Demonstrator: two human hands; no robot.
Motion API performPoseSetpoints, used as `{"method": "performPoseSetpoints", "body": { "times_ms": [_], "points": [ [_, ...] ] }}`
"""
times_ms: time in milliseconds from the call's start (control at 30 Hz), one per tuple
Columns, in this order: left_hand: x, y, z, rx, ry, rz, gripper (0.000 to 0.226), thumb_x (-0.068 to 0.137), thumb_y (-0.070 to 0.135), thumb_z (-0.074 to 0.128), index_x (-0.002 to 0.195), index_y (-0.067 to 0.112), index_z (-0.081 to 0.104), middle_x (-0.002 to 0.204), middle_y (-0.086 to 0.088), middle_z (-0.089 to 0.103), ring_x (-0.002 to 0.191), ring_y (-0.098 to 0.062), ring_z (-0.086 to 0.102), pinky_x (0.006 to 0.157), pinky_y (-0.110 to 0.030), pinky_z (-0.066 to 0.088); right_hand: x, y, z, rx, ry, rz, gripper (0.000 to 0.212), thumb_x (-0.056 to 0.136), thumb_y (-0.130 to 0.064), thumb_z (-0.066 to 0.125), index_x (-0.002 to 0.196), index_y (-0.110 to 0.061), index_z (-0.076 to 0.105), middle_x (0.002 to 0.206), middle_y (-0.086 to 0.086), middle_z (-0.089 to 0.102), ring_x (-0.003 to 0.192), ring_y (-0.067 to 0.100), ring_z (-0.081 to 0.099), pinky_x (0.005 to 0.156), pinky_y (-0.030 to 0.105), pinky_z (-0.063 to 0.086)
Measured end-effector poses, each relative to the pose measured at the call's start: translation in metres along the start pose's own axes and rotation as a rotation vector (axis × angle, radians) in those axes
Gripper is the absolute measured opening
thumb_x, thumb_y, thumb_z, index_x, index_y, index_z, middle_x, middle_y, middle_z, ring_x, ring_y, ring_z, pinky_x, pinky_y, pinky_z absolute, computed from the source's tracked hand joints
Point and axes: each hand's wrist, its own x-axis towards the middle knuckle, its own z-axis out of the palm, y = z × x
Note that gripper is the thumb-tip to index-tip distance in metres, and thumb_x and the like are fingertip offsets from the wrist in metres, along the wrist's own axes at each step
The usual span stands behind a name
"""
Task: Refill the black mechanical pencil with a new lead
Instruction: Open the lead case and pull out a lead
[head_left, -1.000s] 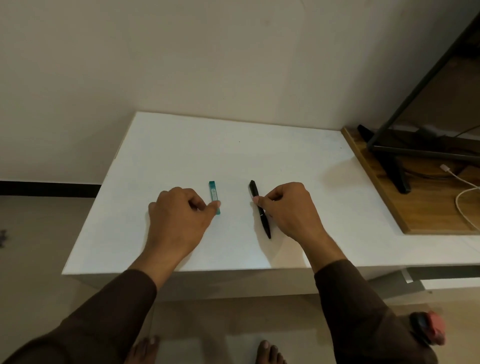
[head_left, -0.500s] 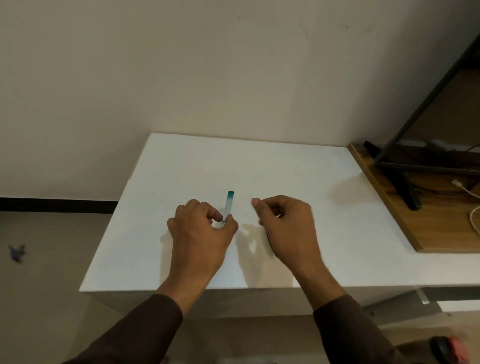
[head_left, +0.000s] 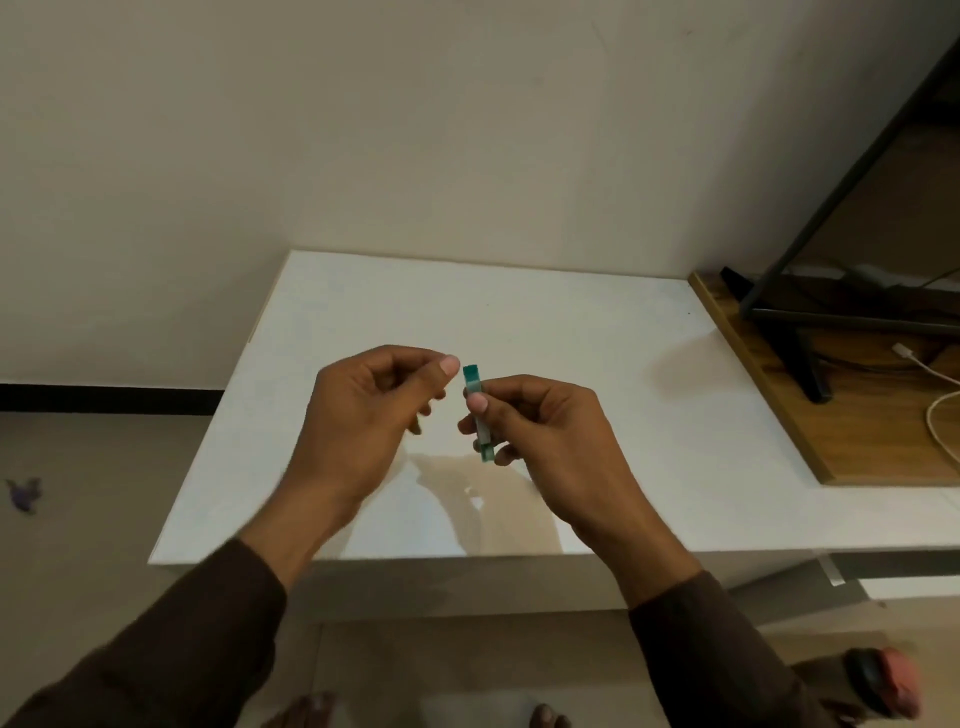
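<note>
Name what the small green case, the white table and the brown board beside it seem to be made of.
Green case, held in the right hand: likely plastic, tinted green and partly see-through. White table: smooth glossy top that mirrors the arms, perhaps laminate. Brown board: wood or wood-look veneer, with visible grain.

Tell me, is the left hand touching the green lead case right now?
Apart. The head view shows white table between the left hand's thumb tip and the lead case, held by the right hand.

Teal lead case; white table; brown sleeves.
</note>
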Motion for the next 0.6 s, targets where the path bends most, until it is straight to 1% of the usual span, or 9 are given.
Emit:
{"method": "performPoseSetpoints", "body": {
  "times_ms": [67,133,333,433,533,567,600],
  "points": [
    [0.007,-0.001,-0.004,-0.082,-0.090,-0.063,0.011,0.089,0.026,0.075,0.093,0.020,0.083,0.085,-0.001,0.080,0.076,-0.016,0.073,0.066,-0.029,0.060,-0.001,0.000,0.003,-0.042,-0.023,-0.021,0.012,0.098,-0.025,0.068,0.102,-0.023,0.080,0.083,-0.007,0.080,0.074,0.006,0.074,0.062,0.017,0.056],
    [0.009,-0.004,-0.008,-0.133,-0.127,-0.081,0.010,0.089,0.020,0.076,0.092,0.015,0.084,0.088,-0.007,0.081,0.078,-0.021,0.074,0.066,-0.033,0.060,-0.001,0.000,0.003,-0.065,-0.025,-0.019,0.012,0.098,-0.025,0.069,0.101,-0.024,0.080,0.082,-0.006,0.079,0.069,0.004,0.071,0.060,0.016,0.054],
    [0.010,-0.006,-0.013,-0.183,-0.223,-0.125,0.011,0.088,0.016,0.076,0.092,0.009,0.084,0.090,-0.011,0.080,0.079,-0.023,0.076,0.066,-0.033,0.061,-0.001,0.000,0.000,-0.158,-0.022,-0.031,0.012,0.098,-0.026,0.068,0.100,-0.025,0.080,0.080,-0.005,0.078,0.065,0.005,0.068,0.058,0.020,0.057],
    [0.009,-0.006,-0.013,-0.263,-0.222,-0.152,0.010,0.088,0.013,0.076,0.091,0.006,0.082,0.090,-0.014,0.079,0.080,-0.025,0.075,0.067,-0.035,0.062,-0.002,0.000,-0.001,-0.176,-0.030,-0.038,0.011,0.098,-0.027,0.068,0.096,-0.030,0.079,0.079,-0.008,0.078,0.064,0.004,0.068,0.057,0.021,0.057],
    [0.011,-0.007,-0.016,-0.378,-0.177,-0.188,0.013,0.085,0.016,0.078,0.091,0.005,0.082,0.087,-0.014,0.077,0.079,-0.026,0.075,0.066,-0.035,0.061,-0.003,0.002,-0.004,-0.171,-0.026,-0.021,0.011,0.097,-0.026,0.069,0.097,-0.026,0.080,0.078,-0.008,0.078,0.063,0.003,0.067,0.056,0.021,0.056],
    [0.011,-0.008,-0.017,-0.378,-0.162,-0.188,0.014,0.083,0.018,0.079,0.091,0.006,0.082,0.086,-0.013,0.077,0.079,-0.026,0.075,0.066,-0.034,0.061,-0.003,0.003,-0.005,-0.162,-0.020,-0.013,0.011,0.097,-0.026,0.070,0.097,-0.024,0.080,0.078,-0.007,0.078,0.063,0.003,0.068,0.055,0.019,0.055],
    [0.012,-0.010,-0.019,-0.319,-0.142,-0.175,0.011,0.083,0.020,0.080,0.090,0.011,0.083,0.086,-0.008,0.079,0.080,-0.023,0.075,0.066,-0.032,0.061,-0.003,0.003,-0.006,-0.151,-0.012,-0.007,0.011,0.097,-0.026,0.070,0.097,-0.024,0.080,0.079,-0.007,0.078,0.063,0.003,0.068,0.055,0.018,0.055]
  ]
}}
